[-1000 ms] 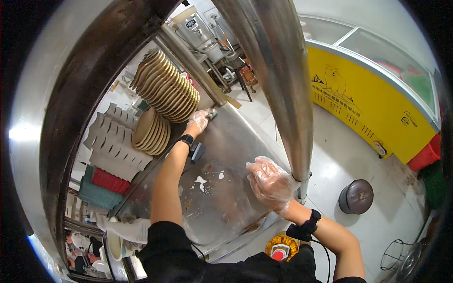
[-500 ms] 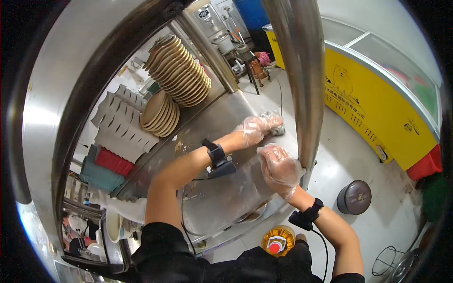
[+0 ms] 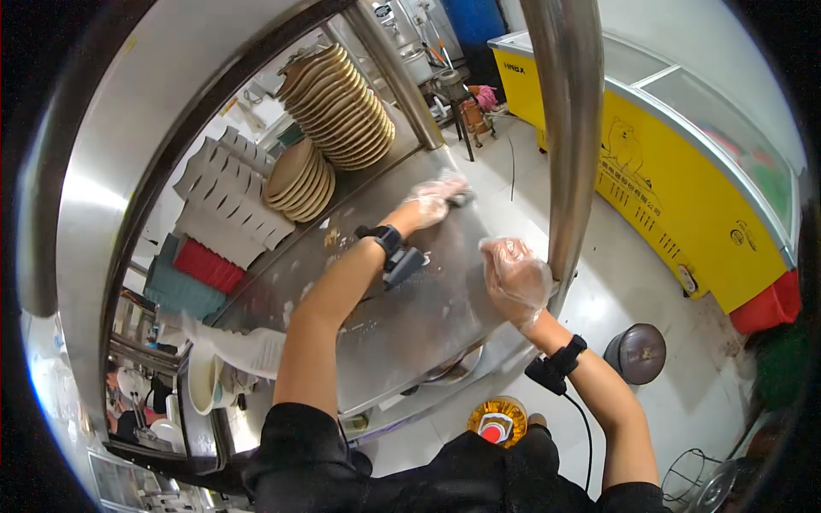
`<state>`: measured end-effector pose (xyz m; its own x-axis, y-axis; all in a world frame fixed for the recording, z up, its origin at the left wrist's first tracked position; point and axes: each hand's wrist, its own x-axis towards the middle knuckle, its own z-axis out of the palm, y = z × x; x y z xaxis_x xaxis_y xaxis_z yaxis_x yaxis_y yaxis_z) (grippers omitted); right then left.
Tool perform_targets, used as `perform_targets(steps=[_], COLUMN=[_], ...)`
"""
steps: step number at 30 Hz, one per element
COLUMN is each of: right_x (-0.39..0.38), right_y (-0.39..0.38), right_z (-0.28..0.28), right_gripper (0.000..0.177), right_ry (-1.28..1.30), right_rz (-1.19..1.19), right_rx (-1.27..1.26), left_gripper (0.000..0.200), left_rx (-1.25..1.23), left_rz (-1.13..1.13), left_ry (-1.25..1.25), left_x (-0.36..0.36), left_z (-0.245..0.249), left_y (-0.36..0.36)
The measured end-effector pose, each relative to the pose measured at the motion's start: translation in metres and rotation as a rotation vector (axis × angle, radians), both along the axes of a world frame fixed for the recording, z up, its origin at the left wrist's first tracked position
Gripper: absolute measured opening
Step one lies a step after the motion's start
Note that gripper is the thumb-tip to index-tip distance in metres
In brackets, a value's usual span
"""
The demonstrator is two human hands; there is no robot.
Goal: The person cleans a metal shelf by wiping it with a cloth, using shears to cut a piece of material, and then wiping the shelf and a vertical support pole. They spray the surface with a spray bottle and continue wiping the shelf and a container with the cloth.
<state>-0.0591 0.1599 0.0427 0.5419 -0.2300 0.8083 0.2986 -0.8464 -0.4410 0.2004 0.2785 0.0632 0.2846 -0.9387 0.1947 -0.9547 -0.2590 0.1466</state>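
Note:
Both hands wear clear plastic gloves. My left hand is closed on a grey scrubbing pad, pressed to the steel counter towards its far end; motion blurs it a little. Over the counter's right edge, beside the steel post, my right hand has its fingers curled together; whether they hold anything is hidden. Food scraps and small wet bits lie on the counter, to the left of my left hand.
Stacked plates, grey trays and a red stack line the counter's left side. A yellow freezer stands right. On the floor are a dark round bin and an oil bottle.
My left hand has moved away from my right hand, up and to the left, with the pad. My right hand has hardly moved. The camera view has shifted slightly.

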Motion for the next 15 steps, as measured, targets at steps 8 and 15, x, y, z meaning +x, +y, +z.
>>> perform_targets(steps=[8,15], right_x=[-0.001,-0.001], right_y=[0.001,0.007], right_z=[-0.002,-0.006], right_gripper=[0.009,0.017], right_ry=[0.001,0.039], right_rz=[-0.03,-0.04], right_rx=[0.019,0.092], left_gripper=[0.06,0.043], left_rx=[0.122,-0.2], left_rz=[-0.016,0.135], left_ry=[0.058,0.992], left_x=[-0.141,-0.127], left_z=[0.032,-0.003], left_y=[0.042,0.067])
